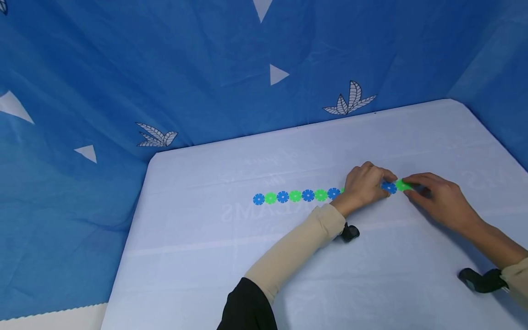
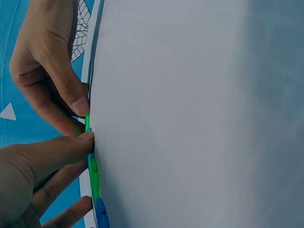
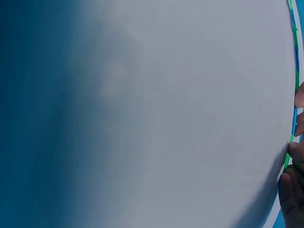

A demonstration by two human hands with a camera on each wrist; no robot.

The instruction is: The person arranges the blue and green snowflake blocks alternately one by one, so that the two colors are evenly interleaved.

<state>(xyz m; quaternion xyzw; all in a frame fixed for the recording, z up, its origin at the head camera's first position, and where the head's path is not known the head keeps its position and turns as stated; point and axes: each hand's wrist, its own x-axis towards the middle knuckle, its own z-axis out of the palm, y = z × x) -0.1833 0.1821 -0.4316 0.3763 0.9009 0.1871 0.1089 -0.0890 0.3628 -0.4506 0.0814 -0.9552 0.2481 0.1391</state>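
Note:
A row of blue and green notched plastic discs [image 1: 308, 195] lies on the white table, the two colours alternating. My left hand [image 1: 363, 185] covers part of this row and pinches a blue disc [image 1: 389, 187] near its right end. Thumb and fingers of my right hand [image 1: 445, 201] pinch the green disc [image 1: 402, 185] at the very end, which meets the blue one edge to edge. Seen edge-on in the left wrist view, the green disc [image 2: 87, 122] sits between the fingertips of both hands. In the right wrist view the right hand [image 3: 293, 190] shows only partly, at the border.
The white table [image 1: 185, 275] spreads around the row and bears faint lettering. A blue cloth [image 1: 214, 68] with leaf and triangle prints hangs behind it. Black wrist devices [image 1: 349, 233] are under the left forearm and by the right sleeve [image 1: 517, 279].

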